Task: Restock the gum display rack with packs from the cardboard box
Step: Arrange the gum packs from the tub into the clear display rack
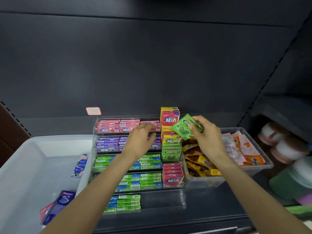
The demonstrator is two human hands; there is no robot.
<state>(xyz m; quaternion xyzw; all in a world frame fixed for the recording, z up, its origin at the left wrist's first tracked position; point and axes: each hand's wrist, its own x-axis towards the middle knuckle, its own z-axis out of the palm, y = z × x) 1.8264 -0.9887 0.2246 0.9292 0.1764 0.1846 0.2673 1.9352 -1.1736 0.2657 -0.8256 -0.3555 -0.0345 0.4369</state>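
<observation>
A clear tiered gum display rack (183,198) stands on the dark shelf, its rows filled with red, purple and green gum packs. My right hand (208,135) grips a green Doublemint pack (184,130), tilted, just above the rack's right column, where another green Doublemint pack (171,153) stands under yellow and red packs. My left hand (141,141) hovers over the purple row with fingers loosely curled, holding nothing. No cardboard box is in view.
A white plastic tub (38,149) at the left holds a few loose purple and red gum packs (63,202). A clear bin (253,169) of snack sachets sits right of the rack. Round containers (287,149) stand at the far right.
</observation>
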